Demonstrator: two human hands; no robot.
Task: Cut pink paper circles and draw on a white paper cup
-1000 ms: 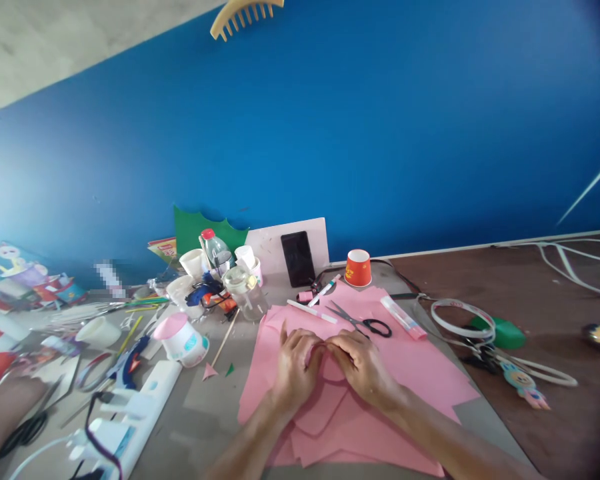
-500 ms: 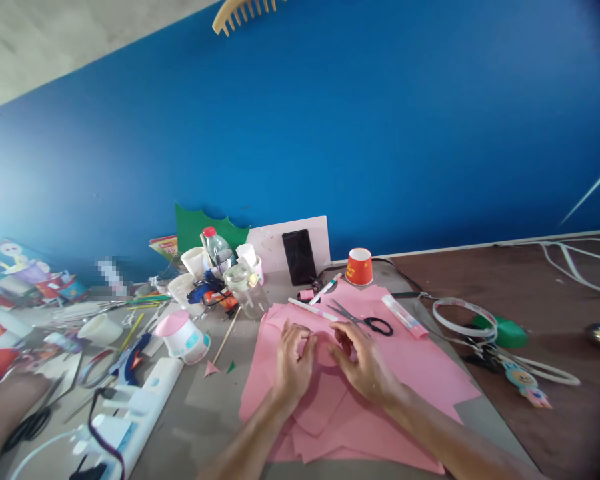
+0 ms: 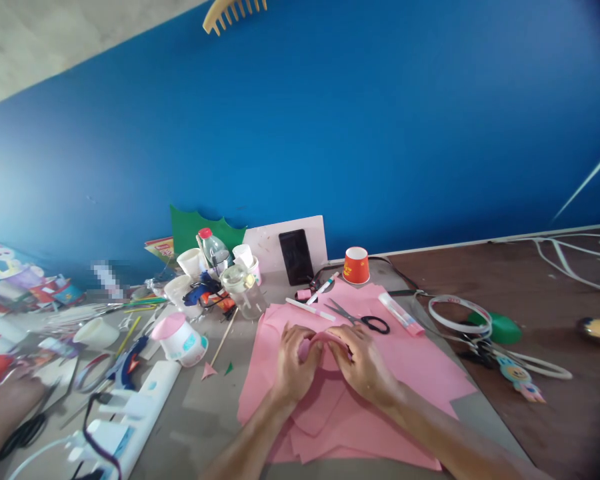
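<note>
My left hand [image 3: 297, 360] and my right hand [image 3: 363, 363] meet over the middle of a stack of pink paper sheets [image 3: 410, 413]. Between their thumbs and fingers they pinch a small curved piece of pink paper [image 3: 325, 347], one hand on each side. Its lower part is hard to tell from the pink sheets beneath. Just beyond my right hand, on the stack, lie scissors [image 3: 374, 324] with black handles. A white-and-pink pen [image 3: 310, 309] rests behind the fingers, and a clear-and-pink tube [image 3: 401, 313] lies to the right.
A red paper cup [image 3: 356, 265] and a dark phone [image 3: 296, 257] stand at the back. On the left are a pink-topped cup [image 3: 180, 340], a glass jar [image 3: 245, 293] and a white power strip [image 3: 147, 420]. Another person's hand [image 3: 17, 397] is at far left. Cables and headbands [image 3: 460, 313] lie right.
My fingers have closed in on the small pink paper, whose edge now curves up between my thumbs. The view has shifted slightly.
</note>
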